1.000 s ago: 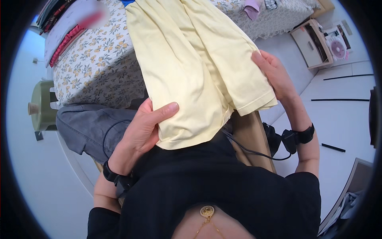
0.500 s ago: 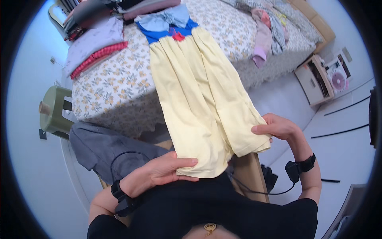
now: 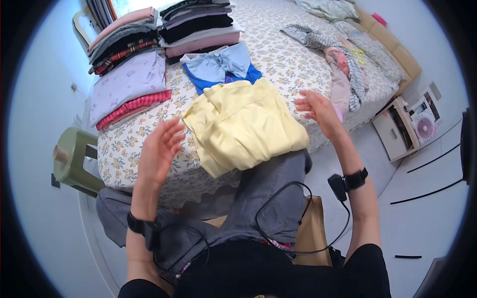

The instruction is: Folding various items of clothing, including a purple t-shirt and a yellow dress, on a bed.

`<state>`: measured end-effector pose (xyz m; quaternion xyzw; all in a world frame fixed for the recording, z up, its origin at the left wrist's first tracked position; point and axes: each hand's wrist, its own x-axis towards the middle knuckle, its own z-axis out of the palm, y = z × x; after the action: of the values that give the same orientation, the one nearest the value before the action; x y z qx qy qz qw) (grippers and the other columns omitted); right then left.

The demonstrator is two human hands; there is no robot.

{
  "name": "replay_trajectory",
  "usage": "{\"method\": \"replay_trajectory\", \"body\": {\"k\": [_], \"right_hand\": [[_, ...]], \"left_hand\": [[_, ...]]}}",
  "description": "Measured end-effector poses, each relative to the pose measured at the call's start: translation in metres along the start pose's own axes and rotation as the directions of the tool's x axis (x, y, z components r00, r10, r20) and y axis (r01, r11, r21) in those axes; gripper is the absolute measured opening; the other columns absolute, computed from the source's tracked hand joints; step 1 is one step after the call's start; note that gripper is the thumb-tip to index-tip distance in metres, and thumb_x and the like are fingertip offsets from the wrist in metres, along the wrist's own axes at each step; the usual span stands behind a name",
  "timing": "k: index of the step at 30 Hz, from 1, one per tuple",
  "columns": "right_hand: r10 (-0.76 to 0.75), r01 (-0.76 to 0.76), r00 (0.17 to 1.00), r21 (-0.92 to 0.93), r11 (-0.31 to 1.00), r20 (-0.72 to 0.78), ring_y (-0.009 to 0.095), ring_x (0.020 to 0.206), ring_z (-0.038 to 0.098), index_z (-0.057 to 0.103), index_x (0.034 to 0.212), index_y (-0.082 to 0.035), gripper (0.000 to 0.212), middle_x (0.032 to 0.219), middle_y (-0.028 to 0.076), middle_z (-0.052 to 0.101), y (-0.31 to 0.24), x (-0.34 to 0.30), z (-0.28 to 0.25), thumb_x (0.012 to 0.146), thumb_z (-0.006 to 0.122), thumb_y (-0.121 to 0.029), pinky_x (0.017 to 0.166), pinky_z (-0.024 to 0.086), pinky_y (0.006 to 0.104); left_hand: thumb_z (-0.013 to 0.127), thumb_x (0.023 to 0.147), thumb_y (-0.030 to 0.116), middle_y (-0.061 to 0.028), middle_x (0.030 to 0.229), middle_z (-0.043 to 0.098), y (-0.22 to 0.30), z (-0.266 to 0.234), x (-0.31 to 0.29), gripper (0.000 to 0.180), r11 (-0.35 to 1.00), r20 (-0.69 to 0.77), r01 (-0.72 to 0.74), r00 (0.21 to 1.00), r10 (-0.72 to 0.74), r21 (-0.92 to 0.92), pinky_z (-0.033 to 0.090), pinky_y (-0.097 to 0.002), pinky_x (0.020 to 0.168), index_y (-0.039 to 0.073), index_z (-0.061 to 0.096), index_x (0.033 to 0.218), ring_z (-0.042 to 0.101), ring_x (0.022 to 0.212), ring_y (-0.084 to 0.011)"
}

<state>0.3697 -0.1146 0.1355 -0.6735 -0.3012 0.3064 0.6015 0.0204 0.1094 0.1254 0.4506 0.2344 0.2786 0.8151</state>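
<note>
A dress with a yellow skirt [image 3: 248, 121], a blue bodice [image 3: 198, 84] and a light blue bow [image 3: 223, 62] lies on the near edge of the bed. Its skirt is doubled back in loose creases toward the bodice, covering part of it. My left hand [image 3: 163, 146] hovers just left of the yellow cloth, fingers apart and holding nothing. On the other side, my right hand [image 3: 319, 111] is raised beside the skirt's right edge, also empty with fingers spread. Neither hand appears to touch the dress.
Stacks of folded clothes [image 3: 196, 30] stand at the bed's far left, with a folded lilac garment [image 3: 129, 82] nearer. Loose clothes [image 3: 340, 74] hang over the right side. A green stool [image 3: 74, 154] is left of the bed; a cabinet with a pink fan [image 3: 425, 126] stands right.
The skirt hem, held in both hands before, has gone away from me onto the bed, doubling the skirt back. Both hands have let go and moved farther forward.
</note>
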Motion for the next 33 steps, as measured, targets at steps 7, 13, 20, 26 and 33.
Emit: {"method": "replay_trajectory", "body": {"k": [7, 13, 20, 26, 33], "right_hand": [[-0.042, 0.025, 0.999, -0.787, 0.617, -0.001, 0.024, 0.078, 0.063, 0.061, 0.096, 0.003, 0.062, 0.084, 0.018, 0.065, 0.022, -0.030, 0.035, 0.082, 0.055, -0.057, 0.072, 0.048, 0.0341], [-0.023, -0.032, 0.998, -0.742, 0.669, -0.064, 0.031, 0.087, 0.064, 0.053, 0.110, 0.004, 0.060, 0.093, 0.023, 0.064, 0.021, -0.011, 0.042, 0.079, 0.061, -0.048, 0.078, 0.047, 0.0379], [-0.251, 0.163, 0.965, -0.569, 0.806, -0.079, 0.032, 0.099, 0.060, 0.044, 0.123, 0.002, 0.038, 0.105, 0.025, 0.060, 0.028, -0.024, 0.084, 0.090, 0.048, -0.018, 0.087, 0.044, 0.0370], [-0.161, 0.153, 0.986, -0.655, 0.740, 0.049, 0.038, 0.091, 0.060, 0.044, 0.119, 0.001, 0.034, 0.103, 0.026, 0.060, 0.018, -0.076, 0.093, 0.091, 0.047, -0.016, 0.080, 0.046, 0.0412], [-0.357, 0.254, 0.928, -0.879, 0.403, 0.104, 0.041, 0.074, 0.060, 0.047, 0.098, -0.002, 0.029, 0.079, 0.023, 0.060, 0.029, -0.095, 0.114, 0.089, 0.056, -0.027, 0.065, 0.047, 0.0471]], "left_hand": [[0.052, 0.094, 0.021, -0.0070, 0.096, 0.064, -0.058, 0.014, -0.046, 0.033, 0.851, -0.188, 0.072, 0.982, 0.032, 0.520, 0.048, -0.0227, 0.067, -0.001, 0.050, 0.119, 0.061, 0.081, -0.0115], [0.059, 0.087, 0.009, -0.0058, 0.085, 0.066, -0.078, 0.040, -0.024, 0.024, 0.698, -0.106, -0.009, 0.987, 0.122, 0.716, 0.044, -0.0217, 0.061, -0.003, 0.051, 0.107, 0.057, 0.073, -0.0071], [0.047, 0.095, 0.013, -0.0042, 0.080, 0.062, -0.041, 0.032, 0.001, 0.018, 0.863, -0.195, -0.299, 0.894, 0.402, 0.408, 0.043, -0.0182, 0.061, 0.000, 0.044, 0.108, 0.054, 0.071, -0.0036], [0.046, 0.096, 0.014, -0.0052, 0.074, 0.064, 0.000, 0.012, -0.037, 0.018, 0.722, -0.109, -0.279, 0.891, 0.440, 0.634, 0.044, -0.0210, 0.060, 0.001, 0.044, 0.108, 0.056, 0.065, -0.0063], [0.053, 0.093, 0.014, -0.0017, 0.069, 0.057, -0.060, -0.023, -0.060, 0.018, 0.642, -0.249, -0.106, 0.864, 0.438, 0.759, 0.041, -0.0229, 0.062, 0.001, 0.046, 0.104, 0.049, 0.064, -0.0071]]}}
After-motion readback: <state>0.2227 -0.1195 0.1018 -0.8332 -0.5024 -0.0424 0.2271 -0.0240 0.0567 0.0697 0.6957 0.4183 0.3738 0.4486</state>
